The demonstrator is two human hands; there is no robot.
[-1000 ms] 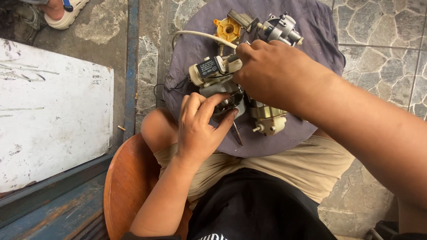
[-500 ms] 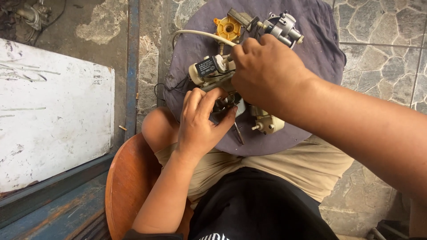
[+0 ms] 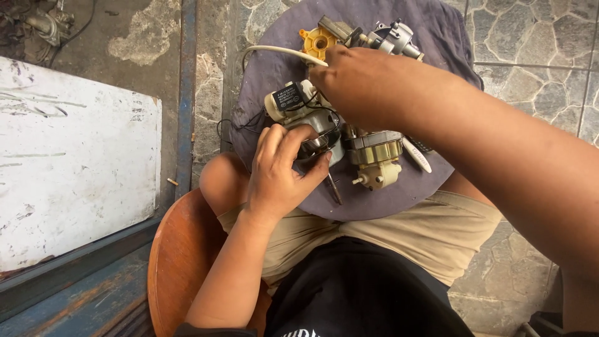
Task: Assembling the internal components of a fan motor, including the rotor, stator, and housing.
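Now the left hand point(image 3: 277, 171) fingers pinch the motor point(image 3: 324, 134); the right hand point(image 3: 359, 84) fingers curl over its top.

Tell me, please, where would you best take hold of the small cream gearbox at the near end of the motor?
Probably the cream gearbox by its two flat flanks, coming from the near, lap side: that end is free, while the right hand covers the motor's far end.

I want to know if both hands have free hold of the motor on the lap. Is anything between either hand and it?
Nothing visible. The left hand grips the motor at its near end; the right hand lies on top, hiding its own contact. Black wires trail off to the left.
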